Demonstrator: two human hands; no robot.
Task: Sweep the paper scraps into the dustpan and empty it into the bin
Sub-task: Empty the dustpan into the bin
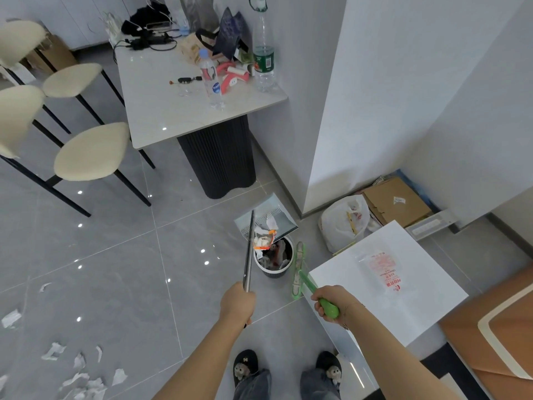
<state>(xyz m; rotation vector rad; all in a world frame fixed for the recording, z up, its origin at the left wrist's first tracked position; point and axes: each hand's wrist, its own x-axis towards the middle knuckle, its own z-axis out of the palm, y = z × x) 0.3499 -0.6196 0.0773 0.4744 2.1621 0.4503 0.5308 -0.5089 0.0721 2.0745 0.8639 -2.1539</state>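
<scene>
My left hand (238, 303) grips the long grey handle of the dustpan (264, 215), which is tilted over the small round bin (274, 258). Paper scraps (265, 235) are sliding from the pan into the bin's mouth. My right hand (328, 303) holds the green handle of a small broom (298, 268), whose head hangs just right of the bin. Several torn paper scraps (78, 373) lie on the grey floor at the lower left.
A white table (173, 111) with bottles and clutter stands behind the bin, with cream chairs (92, 151) to its left. A white plastic bag (343, 223) and cardboard (395, 200) sit by the wall. A white low table (389, 287) is at my right.
</scene>
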